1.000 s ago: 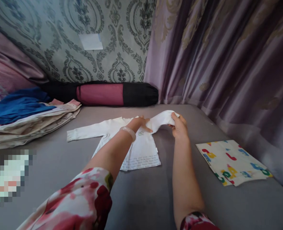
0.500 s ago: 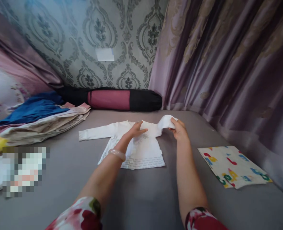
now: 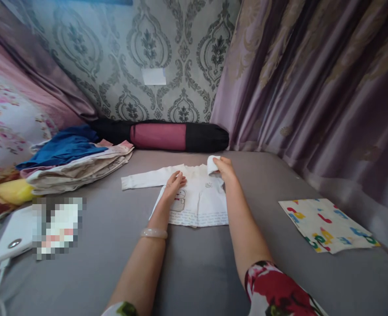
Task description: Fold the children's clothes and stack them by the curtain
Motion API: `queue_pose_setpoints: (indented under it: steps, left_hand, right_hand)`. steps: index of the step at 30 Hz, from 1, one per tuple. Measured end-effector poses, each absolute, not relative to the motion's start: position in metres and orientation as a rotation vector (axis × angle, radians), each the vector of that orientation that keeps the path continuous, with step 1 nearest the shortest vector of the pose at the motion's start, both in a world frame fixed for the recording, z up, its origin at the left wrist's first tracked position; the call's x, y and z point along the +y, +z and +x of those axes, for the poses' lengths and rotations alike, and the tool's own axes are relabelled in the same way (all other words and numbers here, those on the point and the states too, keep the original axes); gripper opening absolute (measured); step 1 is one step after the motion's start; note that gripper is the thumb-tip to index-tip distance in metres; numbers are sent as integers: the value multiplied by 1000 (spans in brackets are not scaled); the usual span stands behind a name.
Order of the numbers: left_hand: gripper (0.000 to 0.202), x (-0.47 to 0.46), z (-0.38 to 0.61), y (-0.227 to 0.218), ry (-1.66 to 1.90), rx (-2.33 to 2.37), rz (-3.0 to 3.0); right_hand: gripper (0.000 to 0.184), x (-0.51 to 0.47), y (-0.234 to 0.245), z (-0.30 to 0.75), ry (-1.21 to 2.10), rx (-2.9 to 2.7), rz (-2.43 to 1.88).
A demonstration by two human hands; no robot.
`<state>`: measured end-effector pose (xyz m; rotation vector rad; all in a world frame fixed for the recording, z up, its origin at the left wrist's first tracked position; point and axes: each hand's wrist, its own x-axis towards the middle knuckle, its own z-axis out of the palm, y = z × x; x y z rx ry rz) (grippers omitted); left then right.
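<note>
A small white long-sleeved shirt [image 3: 197,202] lies spread on the grey sheet, with a bear print and lines of small lettering near its hem. My right hand [image 3: 225,167] pinches the cuff end of the right-side sleeve [image 3: 212,164], which is lifted and bent inward over the shoulder. My left hand [image 3: 174,185] is over the chest on the left side, fingers stretched out and holding nothing; whether it presses on the fabric I cannot tell. The other sleeve [image 3: 141,179] stretches flat out to the left.
A pile of folded clothes [image 3: 78,164] sits at the left, beside a yellow item [image 3: 12,192]. A white device with cables [image 3: 18,232] lies nearer. At the right is a folded colourful-print cloth [image 3: 328,224]. A black and maroon bolster [image 3: 161,136] lies along the wall.
My right hand has brought the sleeve end inward, to the left, over the shirt's shoulder. My left hand has shifted toward the shirt's left side, uncovering the small chest print. The view has turned slightly left.
</note>
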<state>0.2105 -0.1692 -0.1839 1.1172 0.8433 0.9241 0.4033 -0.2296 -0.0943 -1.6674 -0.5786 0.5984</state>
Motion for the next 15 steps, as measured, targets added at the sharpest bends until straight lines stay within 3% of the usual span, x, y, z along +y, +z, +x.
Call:
queue_pose_setpoints:
  steps: [12, 15]
  left_hand:
    - [67, -162, 222, -181, 802, 757, 1057]
    - [66, -161, 222, -182, 797, 715, 1083]
  right_hand:
    - [15, -195, -142, 356, 466, -817, -2032]
    - [32, -195, -141, 344, 480, -1033, -2146]
